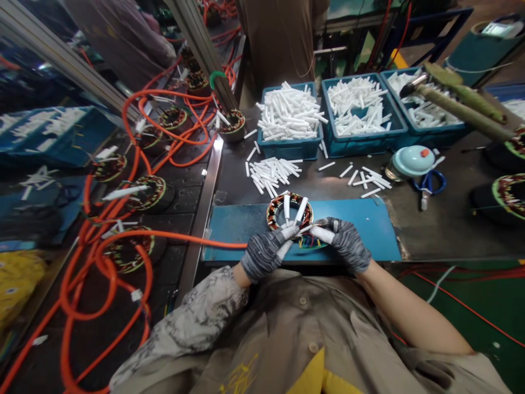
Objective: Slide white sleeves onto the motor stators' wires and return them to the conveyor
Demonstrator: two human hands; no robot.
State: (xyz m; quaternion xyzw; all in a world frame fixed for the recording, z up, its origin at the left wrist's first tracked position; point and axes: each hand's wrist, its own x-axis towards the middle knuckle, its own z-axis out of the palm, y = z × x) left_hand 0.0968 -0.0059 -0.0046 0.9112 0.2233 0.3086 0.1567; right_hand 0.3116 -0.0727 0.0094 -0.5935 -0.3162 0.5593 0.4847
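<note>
A motor stator (271, 214) with a dark core and copper windings lies on a blue mat (229, 221) in front of me. Two white sleeves (301, 209) stick up from its near side. My left hand (266, 253), in a grey glove with white-covered fingertips, is closed in a pinch on a wire at the stator's near edge. Close beside it, my right hand (346, 243), gloved alike, also pinches the wire. Thin coloured wires (314, 241) show below and between the fingers. The exact grip points are partly hidden by the fingertips.
Teal bins (289, 149) of white sleeves stand at the back. Loose sleeves (273, 174) lie before them. A light-blue lidded jar (414, 160), blue-handled scissors (435, 182) and a mallet (455, 109) are rightward. Orange hose (184, 236) loops among several stators on the left.
</note>
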